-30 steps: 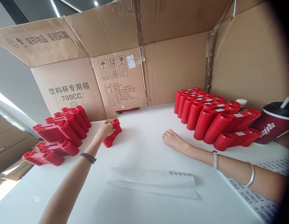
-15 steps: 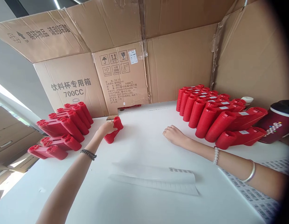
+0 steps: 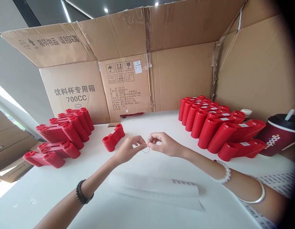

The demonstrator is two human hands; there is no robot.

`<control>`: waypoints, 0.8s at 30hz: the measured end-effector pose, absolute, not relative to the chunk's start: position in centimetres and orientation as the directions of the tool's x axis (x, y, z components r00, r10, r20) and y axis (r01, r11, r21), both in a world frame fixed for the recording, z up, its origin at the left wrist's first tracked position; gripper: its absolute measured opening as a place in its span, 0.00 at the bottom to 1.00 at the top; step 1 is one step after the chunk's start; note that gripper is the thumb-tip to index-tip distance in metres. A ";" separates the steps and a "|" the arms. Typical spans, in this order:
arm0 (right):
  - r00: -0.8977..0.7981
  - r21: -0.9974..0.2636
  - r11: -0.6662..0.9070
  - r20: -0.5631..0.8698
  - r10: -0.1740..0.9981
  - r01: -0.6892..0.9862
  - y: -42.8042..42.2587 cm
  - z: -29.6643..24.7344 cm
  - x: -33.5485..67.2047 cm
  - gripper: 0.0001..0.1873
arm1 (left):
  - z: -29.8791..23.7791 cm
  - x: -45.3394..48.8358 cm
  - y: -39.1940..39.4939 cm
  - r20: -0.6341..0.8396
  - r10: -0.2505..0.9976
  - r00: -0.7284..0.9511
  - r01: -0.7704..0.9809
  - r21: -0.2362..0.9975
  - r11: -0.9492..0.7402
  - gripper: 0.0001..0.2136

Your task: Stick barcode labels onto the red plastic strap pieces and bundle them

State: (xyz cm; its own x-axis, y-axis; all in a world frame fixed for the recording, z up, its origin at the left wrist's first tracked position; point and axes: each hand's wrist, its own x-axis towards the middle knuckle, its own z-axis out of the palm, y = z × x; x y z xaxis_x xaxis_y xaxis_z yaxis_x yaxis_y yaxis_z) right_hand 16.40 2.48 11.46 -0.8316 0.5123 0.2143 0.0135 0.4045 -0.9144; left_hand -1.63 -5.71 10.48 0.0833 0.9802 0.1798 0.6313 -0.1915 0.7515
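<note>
My left hand (image 3: 128,148) and my right hand (image 3: 162,143) meet above the middle of the white table (image 3: 147,210). Both pinch a thin rubber band (image 3: 145,148) that hangs as a small loop between the fingertips. A short stack of red plastic cup holders (image 3: 113,137) lies on the table just left of my left hand, untouched. Larger stacks of the same red holders stand at the left (image 3: 63,130) and at the right (image 3: 218,124).
Big cardboard boxes (image 3: 128,82) wall in the table at the back and right. A dark red drink cup with a straw (image 3: 276,133) stands at the far right. A sticker backing sheet (image 3: 157,187) lies near me, barcode label sheets (image 3: 268,206) at the lower right.
My left hand let go of the short red stack and came to the middle. My right hand lifted off the table to meet it, and both now pinch a rubber band.
</note>
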 end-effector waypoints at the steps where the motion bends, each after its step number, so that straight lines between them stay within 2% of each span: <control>1: -0.850 -0.955 0.288 0.205 0.485 -0.065 2.2 11.6 16.3 0.04 | 10.4 -1.8 -5.9 0.186 0.981 0.054 0.602 0.778 -0.181 0.12; 3: -0.886 -0.971 0.016 0.223 0.407 -0.237 1.8 11.9 15.9 0.05 | 10.0 -2.1 -6.2 0.176 0.984 0.012 0.522 0.839 -0.157 0.13; 5: -0.899 -0.912 -0.204 0.275 0.342 -0.357 1.5 12.0 15.4 0.07 | 9.5 -2.4 -6.5 0.150 0.989 -0.017 0.409 0.903 -0.130 0.13; 7: -0.909 -0.857 -0.338 0.299 0.289 -0.390 1.3 12.0 14.7 0.07 | 8.9 -2.6 -6.8 0.120 0.992 -0.045 0.308 0.946 -0.101 0.13; 9: -0.927 -0.842 -0.398 0.286 0.244 -0.365 1.1 11.9 14.0 0.05 | 8.5 -3.0 -7.2 0.096 0.995 -0.006 0.299 0.950 -0.090 0.13; 12: -0.955 -0.892 -0.358 0.209 0.211 -0.274 0.6 11.5 13.1 0.05 | 8.5 -4.7 -7.3 0.106 0.976 0.192 0.485 0.854 -0.189 0.16; 13: -0.959 -0.915 -0.318 0.184 0.215 -0.247 0.5 11.4 13.0 0.06 | 8.7 -5.6 -7.1 0.131 0.967 0.219 0.594 0.768 -0.239 0.17; 15: -0.960 -0.954 -0.223 0.145 0.241 -0.200 0.4 11.2 13.1 0.09 | 9.3 -7.7 -6.0 0.219 0.968 0.127 0.841 0.493 -0.222 0.20; 17: -0.949 -0.981 -0.122 0.111 0.294 -0.153 0.5 11.0 13.5 0.13 | 9.8 -10.1 -4.2 0.260 0.960 -0.100 0.969 0.245 0.035 0.21; 19: -0.924 -0.994 -0.028 0.085 0.372 -0.102 0.8 10.8 14.2 0.17 | 10.1 -12.4 -2.1 0.144 0.920 -0.366 0.931 0.069 0.359 0.24; 22: -0.874 -0.995 0.093 0.080 0.480 -0.040 1.5 10.4 15.3 0.20 | 9.5 -14.8 0.4 -0.004 0.866 -0.500 0.866 0.013 0.500 0.26; 24: -0.841 -0.991 0.137 0.077 0.535 -0.004 2.1 10.2 16.0 0.20 | 8.7 -15.6 1.2 -0.063 0.854 -0.517 0.855 0.004 0.518 0.22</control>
State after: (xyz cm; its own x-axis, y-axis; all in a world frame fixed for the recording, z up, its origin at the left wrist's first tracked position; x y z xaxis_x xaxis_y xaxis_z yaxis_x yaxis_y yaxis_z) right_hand 15.96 2.11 10.19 -0.8415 0.5348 0.0772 -0.0040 0.1367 -0.9906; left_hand -15.60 1.24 8.66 -0.5172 0.8535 -0.0633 0.8551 0.5184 0.0035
